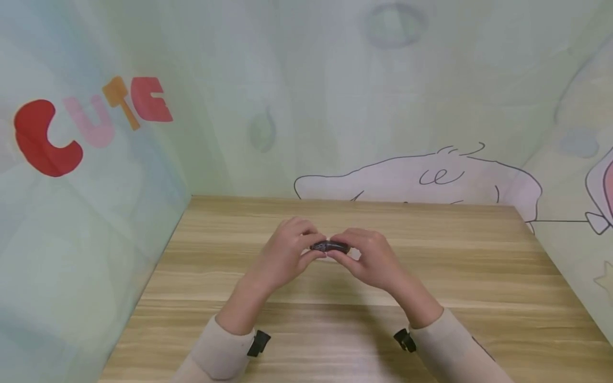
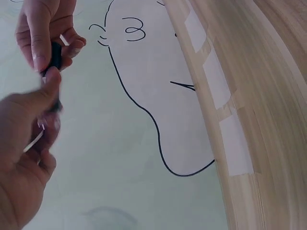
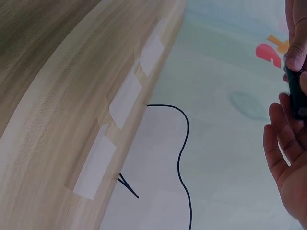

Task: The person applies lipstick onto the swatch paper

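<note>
A small, dark, glossy tube-shaped object is held between both hands above the wooden table, lying roughly sideways in the head view. My left hand pinches its left end between thumb and fingers. From the other side, my right hand grips the right end the same way. The fingertips of the two hands nearly meet at its middle. In the left wrist view the dark tube is partly covered by fingers, and the left end is blurred. The right wrist view cuts the tube off at its edge.
Under the hands spreads a wood-grain table. White tape strips run along its far edge. Printed fabric walls stand behind and at the sides, with a cartoon figure and large coloured letters. Dark straps show at the sleeve cuffs.
</note>
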Available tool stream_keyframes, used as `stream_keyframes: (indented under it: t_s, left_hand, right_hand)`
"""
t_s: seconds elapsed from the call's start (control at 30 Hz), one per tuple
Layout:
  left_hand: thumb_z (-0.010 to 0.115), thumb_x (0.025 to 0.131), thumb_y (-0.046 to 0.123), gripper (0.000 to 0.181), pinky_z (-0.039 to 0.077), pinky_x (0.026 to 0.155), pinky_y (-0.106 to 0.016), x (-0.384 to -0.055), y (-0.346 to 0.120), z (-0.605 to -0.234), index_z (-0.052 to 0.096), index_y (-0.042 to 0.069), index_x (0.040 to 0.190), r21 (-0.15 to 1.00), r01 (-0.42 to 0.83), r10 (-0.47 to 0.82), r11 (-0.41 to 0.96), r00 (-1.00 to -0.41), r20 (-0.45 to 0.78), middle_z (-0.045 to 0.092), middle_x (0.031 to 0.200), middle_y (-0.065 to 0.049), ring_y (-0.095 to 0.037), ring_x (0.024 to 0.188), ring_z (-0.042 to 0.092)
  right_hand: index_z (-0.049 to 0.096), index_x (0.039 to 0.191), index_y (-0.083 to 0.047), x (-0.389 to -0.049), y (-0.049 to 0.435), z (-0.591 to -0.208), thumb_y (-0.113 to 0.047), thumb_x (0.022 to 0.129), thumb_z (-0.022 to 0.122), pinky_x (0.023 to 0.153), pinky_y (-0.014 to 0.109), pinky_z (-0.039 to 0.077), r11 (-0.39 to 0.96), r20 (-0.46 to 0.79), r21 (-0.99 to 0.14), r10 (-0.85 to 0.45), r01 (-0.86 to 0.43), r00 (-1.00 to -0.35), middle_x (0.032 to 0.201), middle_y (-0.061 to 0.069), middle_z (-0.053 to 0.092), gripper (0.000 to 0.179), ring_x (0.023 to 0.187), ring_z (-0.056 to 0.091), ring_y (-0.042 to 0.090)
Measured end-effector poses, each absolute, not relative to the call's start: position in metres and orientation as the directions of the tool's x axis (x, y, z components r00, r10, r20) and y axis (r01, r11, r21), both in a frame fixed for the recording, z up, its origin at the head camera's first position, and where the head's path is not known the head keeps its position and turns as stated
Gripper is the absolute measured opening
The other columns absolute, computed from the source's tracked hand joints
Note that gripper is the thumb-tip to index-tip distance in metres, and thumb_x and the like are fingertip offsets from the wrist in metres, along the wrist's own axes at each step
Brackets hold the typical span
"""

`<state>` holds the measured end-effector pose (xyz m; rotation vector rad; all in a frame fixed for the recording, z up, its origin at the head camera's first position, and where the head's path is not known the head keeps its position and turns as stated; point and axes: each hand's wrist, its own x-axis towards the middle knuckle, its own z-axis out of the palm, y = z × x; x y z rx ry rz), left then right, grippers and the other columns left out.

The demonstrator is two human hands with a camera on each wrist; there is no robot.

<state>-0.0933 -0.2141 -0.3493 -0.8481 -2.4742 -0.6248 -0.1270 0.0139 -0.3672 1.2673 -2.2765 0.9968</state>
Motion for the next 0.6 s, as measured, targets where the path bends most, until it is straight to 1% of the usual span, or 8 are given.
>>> stream_keyframes:
  t_s: [0.1, 0.23, 0.37, 0.6]
  left_hand:
    - [0.087, 0.079, 0.014, 0.023, 0.052, 0.084, -0.038, -0.095, -0.232, -0.351, 0.078, 0.007, 0.099, 0.293, 0.615, 0.383, 0.732, -0.727, 0.571, 0.070, 0.096, -0.003, -0.022, 0.093, 0.063]
    - [0.089, 0.076, 0.011, 0.027, 0.053, 0.085, -0.040, -0.097, -0.256, -0.353, 0.078, 0.006, 0.100, 0.382, 0.578, 0.296, 0.721, -0.756, 0.584, 0.071, 0.099, -0.004, -0.023, 0.096, 0.064]
    - [0.089, 0.076, 0.013, 0.029, 0.052, 0.086, -0.039, -0.096, -0.265, -0.355, 0.078, 0.006, 0.102, 0.421, 0.552, 0.270, 0.720, -0.781, 0.563, 0.069, 0.102, -0.003, -0.022, 0.098, 0.061]
    - [0.088, 0.077, 0.012, 0.028, 0.049, 0.079, -0.036, -0.092, -0.270, -0.362, 0.078, 0.006, 0.102, 0.479, 0.518, 0.217, 0.708, -0.806, 0.551, 0.062, 0.099, -0.001, -0.020, 0.096, 0.056]
  right_hand:
    - [0.075, 0.100, -0.005, -0.132, 0.025, -0.370, -0.013, 0.086, 0.082, 0.062, 0.028, 0.054, 0.375, 0.618, -0.414, -0.553, -0.829, -0.559, 0.090, 0.000, 0.074, 0.017, 0.074, 0.066, 0.008]
    - [0.076, 0.098, -0.004, -0.138, 0.043, -0.369, -0.007, 0.081, 0.084, 0.062, 0.032, 0.055, 0.386, 0.646, -0.439, -0.492, -0.812, -0.583, 0.089, 0.001, 0.074, 0.019, 0.074, 0.065, 0.011]
    - [0.075, 0.100, -0.004, -0.139, 0.047, -0.366, -0.005, 0.082, 0.083, 0.065, 0.032, 0.055, 0.375, 0.646, -0.459, -0.482, -0.805, -0.592, 0.090, 0.002, 0.074, 0.020, 0.076, 0.065, 0.013]
    - [0.075, 0.101, -0.003, -0.137, 0.044, -0.366, -0.004, 0.082, 0.082, 0.066, 0.028, 0.054, 0.367, 0.637, -0.473, -0.485, -0.801, -0.599, 0.089, 0.002, 0.074, 0.021, 0.076, 0.064, 0.013]
